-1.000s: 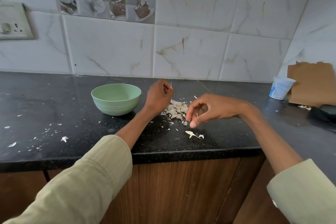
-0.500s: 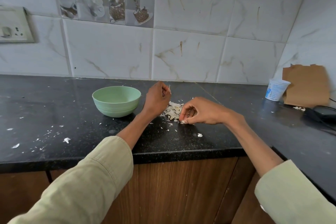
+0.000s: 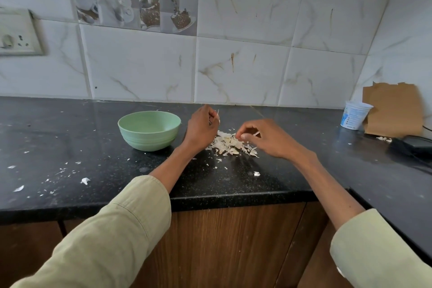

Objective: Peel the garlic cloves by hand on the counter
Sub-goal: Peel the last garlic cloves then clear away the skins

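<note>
Curling over the peel pile [image 3: 230, 145], right hand [image 3: 264, 140], contents hidden.

left hand [image 3: 203, 130] – fingers curl away, what they pinch too small to tell | right hand [image 3: 264, 138] – fingertips cover part of peel heap [image 3: 230, 145] | switch plate [image 3: 16, 33] cut by left edge | dark device [image 3: 412, 146] at worktop's right end, cut off

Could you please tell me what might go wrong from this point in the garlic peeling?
The right hand reaches into the peel pile, so a small clove might get lost among loose skins. The left hand holds something small beside the green bowl; it could drop onto the counter. Scattered flakes near the counter edge may fall off.
</note>
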### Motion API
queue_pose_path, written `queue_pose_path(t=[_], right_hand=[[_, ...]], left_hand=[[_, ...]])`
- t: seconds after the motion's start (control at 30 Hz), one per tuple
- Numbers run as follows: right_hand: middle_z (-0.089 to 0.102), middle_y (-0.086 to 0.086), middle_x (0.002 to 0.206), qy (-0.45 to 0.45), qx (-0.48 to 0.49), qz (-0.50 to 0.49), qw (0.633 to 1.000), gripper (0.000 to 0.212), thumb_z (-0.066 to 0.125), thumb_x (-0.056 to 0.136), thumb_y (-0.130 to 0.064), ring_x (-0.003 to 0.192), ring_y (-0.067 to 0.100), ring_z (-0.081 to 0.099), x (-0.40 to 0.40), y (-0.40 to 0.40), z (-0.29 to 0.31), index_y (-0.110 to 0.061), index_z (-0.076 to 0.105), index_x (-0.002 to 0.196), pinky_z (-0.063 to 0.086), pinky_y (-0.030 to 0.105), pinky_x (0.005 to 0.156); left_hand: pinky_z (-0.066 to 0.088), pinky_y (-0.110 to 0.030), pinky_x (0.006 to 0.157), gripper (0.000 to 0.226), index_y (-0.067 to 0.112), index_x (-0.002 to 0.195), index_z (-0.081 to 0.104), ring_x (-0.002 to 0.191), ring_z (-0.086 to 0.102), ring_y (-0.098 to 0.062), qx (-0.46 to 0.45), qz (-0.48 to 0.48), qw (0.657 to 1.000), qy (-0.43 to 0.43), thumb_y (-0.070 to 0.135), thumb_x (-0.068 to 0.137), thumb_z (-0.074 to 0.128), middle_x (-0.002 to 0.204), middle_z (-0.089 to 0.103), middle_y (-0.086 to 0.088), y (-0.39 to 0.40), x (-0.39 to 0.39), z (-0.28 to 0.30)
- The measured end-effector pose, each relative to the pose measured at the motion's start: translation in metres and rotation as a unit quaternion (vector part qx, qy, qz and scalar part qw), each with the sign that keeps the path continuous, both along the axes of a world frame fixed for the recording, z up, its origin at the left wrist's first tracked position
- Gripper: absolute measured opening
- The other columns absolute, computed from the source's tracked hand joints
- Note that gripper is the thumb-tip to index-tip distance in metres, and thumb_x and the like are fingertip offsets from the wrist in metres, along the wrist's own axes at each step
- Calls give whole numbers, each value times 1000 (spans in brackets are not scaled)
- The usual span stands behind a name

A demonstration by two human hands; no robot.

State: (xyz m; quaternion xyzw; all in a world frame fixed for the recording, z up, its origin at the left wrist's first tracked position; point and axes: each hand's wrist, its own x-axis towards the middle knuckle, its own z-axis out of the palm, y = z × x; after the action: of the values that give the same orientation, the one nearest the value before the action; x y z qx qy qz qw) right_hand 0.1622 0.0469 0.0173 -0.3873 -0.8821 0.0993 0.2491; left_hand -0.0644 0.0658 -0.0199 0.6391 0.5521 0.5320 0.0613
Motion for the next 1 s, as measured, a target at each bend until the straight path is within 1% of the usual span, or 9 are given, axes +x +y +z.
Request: queue_pose_path(t=[0.1,0.23,0.33,0.43,0.57,0.67,0.83,0.93,1.0], right_hand=[[73,-15,101,-40,-8,25,999,9,83,91,-31,92,0,66,-1,-2,1,-25,79,96,50,15,80],[67,-17,99,-85,-4,13,996,14,86,87,-33,85,-5,58,-8,-1,-6,-25,78,95,37,11,69],[66,-16,97,-93,-2,0,996,12,84,90,-28,83,-4,56,-9,1,-6,-20,77,95,37,15,71],[66,-12,99,-107,7,-15,994,10,79,94,-25,82,-4,56,-6,0,-6,-17,73,97,37,13,70],[71,-10,99,-70,2,11,997,9,79,94,-28,83,1,62,2,-6,-2,-22,73,93,49,21,75],[72,-15,98,-81,-29,49,995,7,80,93,-30,86,-7,61,4,-12,4,-24,76,91,45,10,74],[76,-13,96,-37,-46,35,998,17,90,82,-34,81,-5,64,11,-8,4,-24,78,89,46,9,71],[74,-9,96,-16,-35,-22,999,29,91,79,-44,82,-2,64,19,3,3,-24,74,91,47,17,72],[71,-7,101,-61,-29,-62,996,34,86,84,-49,92,6,65,21,11,-1,-24,73,104,51,28,82]], left_hand=[[48,-30,72,10,20,96,61,82,61,-8,-6,7,1000,1,20,104,57,93,66,7,1,0,0],[49,-35,76,16,19,92,62,88,63,-11,-17,8,1000,10,13,105,54,95,67,6,2,-2,0],[51,-37,79,17,17,92,63,90,63,-13,-12,3,1000,4,10,104,54,96,67,5,0,-3,0],[50,-35,78,17,18,92,62,91,63,-12,-11,0,1000,3,10,105,54,97,67,5,1,-3,0],[47,-32,74,16,19,93,61,90,62,-10,-20,-2,1000,0,12,106,55,98,66,5,3,-3,-1],[45,-32,71,15,16,95,58,91,60,-12,-24,-3,1000,8,7,105,51,99,64,3,1,-2,-1],[38,-32,66,18,15,94,50,85,53,-16,-30,-1,999,28,-2,98,46,99,58,-2,-1,-1,-2],[44,-36,69,20,17,93,47,84,53,-16,-25,-6,999,19,-3,97,43,99,55,-2,-2,-2,-2],[49,-41,68,23,18,93,46,84,55,-16,-24,-3,1000,15,-5,93,40,98,53,-1,-3,-2,-1]])
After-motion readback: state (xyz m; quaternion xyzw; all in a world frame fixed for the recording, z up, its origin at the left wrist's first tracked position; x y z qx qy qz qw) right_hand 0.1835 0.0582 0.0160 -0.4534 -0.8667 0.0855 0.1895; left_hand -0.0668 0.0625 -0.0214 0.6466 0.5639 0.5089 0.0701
